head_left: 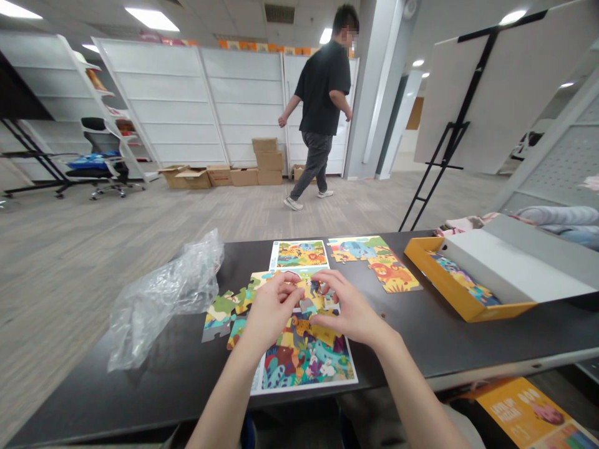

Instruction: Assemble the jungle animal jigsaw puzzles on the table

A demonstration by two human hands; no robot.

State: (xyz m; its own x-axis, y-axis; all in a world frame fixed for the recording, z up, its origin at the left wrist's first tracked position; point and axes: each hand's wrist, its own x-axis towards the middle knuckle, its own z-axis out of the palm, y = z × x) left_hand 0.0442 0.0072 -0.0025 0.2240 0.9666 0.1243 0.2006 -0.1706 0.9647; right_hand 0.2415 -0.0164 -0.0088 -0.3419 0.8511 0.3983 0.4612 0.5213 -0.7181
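Note:
My left hand [269,308] and my right hand [349,308] rest close together over a pile of colourful jigsaw pieces [306,305] on a printed picture sheet [306,365] lying on the dark table [163,374]. The left fingertips pinch a small piece near the top of the pile. The right fingers press on pieces beside it. Loose pieces [224,312] lie just left of my left hand. A joined section with a lion [374,262] sits farther back on the right.
A crumpled clear plastic bag [163,296] lies at the left. An orange puzzle box [468,287] with a grey lid stands at the right. A small reference picture [300,254] lies behind my hands. A person [321,106] walks across the floor beyond; an easel [449,131] stands right.

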